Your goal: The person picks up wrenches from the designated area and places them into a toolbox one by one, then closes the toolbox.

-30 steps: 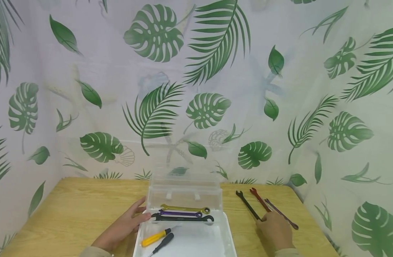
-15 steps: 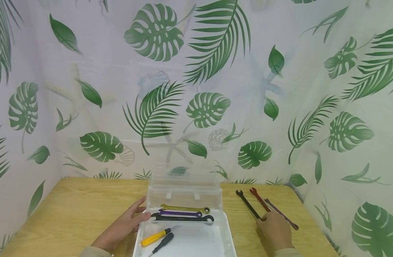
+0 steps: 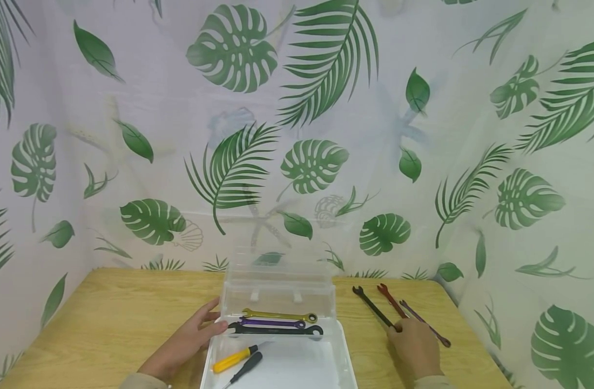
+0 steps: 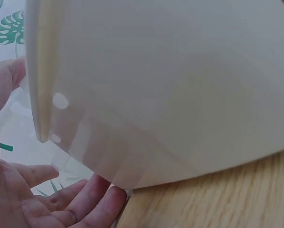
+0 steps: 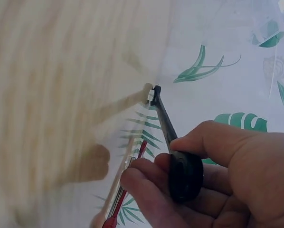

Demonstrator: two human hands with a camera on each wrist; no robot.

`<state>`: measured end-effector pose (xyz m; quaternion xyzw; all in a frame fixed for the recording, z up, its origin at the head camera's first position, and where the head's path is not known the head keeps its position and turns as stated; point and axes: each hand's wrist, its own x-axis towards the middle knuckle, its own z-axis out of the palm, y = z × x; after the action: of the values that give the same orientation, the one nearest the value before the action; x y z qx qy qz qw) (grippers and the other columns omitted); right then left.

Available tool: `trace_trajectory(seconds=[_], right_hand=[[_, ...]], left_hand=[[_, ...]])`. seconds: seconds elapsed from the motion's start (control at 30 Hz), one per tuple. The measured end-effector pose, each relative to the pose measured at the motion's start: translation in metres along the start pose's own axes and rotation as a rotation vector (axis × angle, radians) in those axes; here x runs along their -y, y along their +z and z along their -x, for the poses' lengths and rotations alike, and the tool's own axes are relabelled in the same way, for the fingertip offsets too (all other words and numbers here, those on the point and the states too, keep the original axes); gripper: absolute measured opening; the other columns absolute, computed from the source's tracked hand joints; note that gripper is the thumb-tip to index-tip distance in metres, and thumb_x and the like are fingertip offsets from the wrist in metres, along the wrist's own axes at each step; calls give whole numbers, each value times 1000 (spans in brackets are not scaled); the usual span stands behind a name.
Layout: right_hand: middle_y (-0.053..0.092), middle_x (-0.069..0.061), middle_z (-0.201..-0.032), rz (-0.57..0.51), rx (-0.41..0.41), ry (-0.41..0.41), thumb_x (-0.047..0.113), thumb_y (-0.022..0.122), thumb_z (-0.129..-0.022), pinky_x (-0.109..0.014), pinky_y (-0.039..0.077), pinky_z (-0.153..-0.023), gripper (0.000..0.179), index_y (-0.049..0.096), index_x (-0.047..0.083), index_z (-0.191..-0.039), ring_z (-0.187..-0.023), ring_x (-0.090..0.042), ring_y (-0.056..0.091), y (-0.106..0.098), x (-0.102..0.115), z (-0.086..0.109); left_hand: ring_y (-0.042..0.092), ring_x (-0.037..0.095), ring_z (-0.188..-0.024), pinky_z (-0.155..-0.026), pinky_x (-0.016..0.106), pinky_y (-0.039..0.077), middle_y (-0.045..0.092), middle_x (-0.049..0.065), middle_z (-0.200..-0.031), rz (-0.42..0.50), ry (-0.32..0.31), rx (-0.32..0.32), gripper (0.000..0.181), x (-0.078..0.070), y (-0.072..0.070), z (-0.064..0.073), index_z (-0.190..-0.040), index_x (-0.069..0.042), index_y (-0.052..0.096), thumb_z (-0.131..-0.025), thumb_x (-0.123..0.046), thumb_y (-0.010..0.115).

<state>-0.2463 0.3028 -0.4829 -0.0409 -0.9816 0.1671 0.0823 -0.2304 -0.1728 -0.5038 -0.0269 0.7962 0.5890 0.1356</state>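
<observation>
My right hand [image 3: 414, 346] holds a black combination wrench [image 3: 372, 305] by its near end, thumb pressed along it; the open-ended head points away in the right wrist view. Just right of it lie a red wrench [image 3: 393, 300], partly hidden by the hand, and a thin purple wrench [image 3: 425, 324]. My left hand [image 3: 187, 343] holds the left side of a white plastic box [image 3: 348, 359], thumb over the rim and fingertips at its lower corner. Across the box's back lie a gold wrench [image 3: 279, 315], a purple wrench [image 3: 272, 323] and a large black wrench [image 3: 277, 330].
A yellow-handled screwdriver [image 3: 233, 361] and a black-handled screwdriver [image 3: 247, 368] lie in the box's front left. Its clear lid [image 3: 277, 294] stands raised at the back. The wooden table [image 3: 122, 302] meets a leaf-print curtain [image 3: 297, 178] behind and at both sides.
The far head of the black wrench in my right hand has swung slightly left, away from the red wrench. My left hand and the box stay put.
</observation>
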Motion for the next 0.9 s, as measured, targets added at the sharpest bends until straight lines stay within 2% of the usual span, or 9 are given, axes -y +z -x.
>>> trace_trajectory(seconds=[0.1, 0.27, 0.33, 0.43, 0.5, 0.53, 0.67, 0.73, 0.9], right_hand=[[64, 3, -66, -2, -34, -28, 18, 71, -91, -34, 41, -50, 20, 74, 13, -72, -57, -16, 50, 2, -2, -1], [75, -11, -81, -22, -105, -58, 18, 69, -92, -46, 54, -59, 18, 80, 4, -93, -65, -23, 63, -3, 0, -2], [77, -14, -86, -43, -142, -74, 17, 69, -92, -46, 55, -59, 23, 80, 1, -103, -63, -23, 63, -7, 3, -2], [77, -14, -82, -76, -219, -128, 15, 70, -92, -36, 49, -52, 23, 79, -2, -105, -54, -18, 56, -11, 9, -1], [76, -11, -79, -101, -288, -180, 13, 71, -91, -28, 43, -49, 21, 80, -2, -104, -52, -12, 49, -12, 11, -1], [76, -10, -78, -105, -333, -221, 11, 72, -90, -28, 44, -48, 19, 80, -2, -102, -52, -11, 50, -12, 12, -1], [76, -5, -78, -109, -507, -370, 3, 77, -83, -30, 54, -52, 12, 81, 2, -94, -58, -11, 62, -12, 16, -3], [76, 0, -77, -122, -557, -424, 1, 78, -81, -32, 57, -55, 12, 81, 5, -92, -62, -12, 67, -13, 19, -2], [77, 0, -83, -179, -628, -557, -2, 81, -77, -21, 58, -60, 19, 81, 7, -94, -68, -12, 72, -20, 26, 1]], left_hand=[[51, 47, -132, -100, 67, 50, 45, 25, -153, -1, 7, 2, 88, 0, 0, 0, -163, -17, 28, -95, -59, 65], [50, 47, -133, -101, 66, 50, 43, 26, -155, 8, -7, 0, 90, 1, 0, 0, -164, -16, 27, -95, -60, 65], [50, 48, -133, -101, 66, 50, 42, 26, -155, 10, -14, -1, 91, 1, 0, 0, -164, -16, 26, -95, -60, 65], [50, 47, -134, -101, 66, 49, 42, 26, -156, 10, -26, -2, 92, 1, 0, 0, -164, -17, 26, -94, -62, 65], [50, 48, -134, -101, 67, 49, 42, 26, -156, 9, -34, -4, 92, 1, 0, 0, -164, -17, 26, -94, -63, 65], [50, 48, -134, -101, 67, 49, 42, 26, -156, 8, -37, -6, 93, 1, 0, 0, -164, -17, 25, -94, -63, 65], [50, 48, -134, -102, 67, 48, 42, 26, -156, 11, -39, -5, 92, 2, 0, 0, -164, -17, 25, -94, -63, 65], [50, 48, -134, -102, 67, 48, 42, 26, -156, 16, -38, -5, 92, 2, 1, 0, -164, -17, 25, -94, -62, 65], [50, 47, -133, -102, 67, 48, 42, 25, -155, 17, -35, -4, 92, 1, 2, 1, -164, -18, 26, -94, -62, 65]])
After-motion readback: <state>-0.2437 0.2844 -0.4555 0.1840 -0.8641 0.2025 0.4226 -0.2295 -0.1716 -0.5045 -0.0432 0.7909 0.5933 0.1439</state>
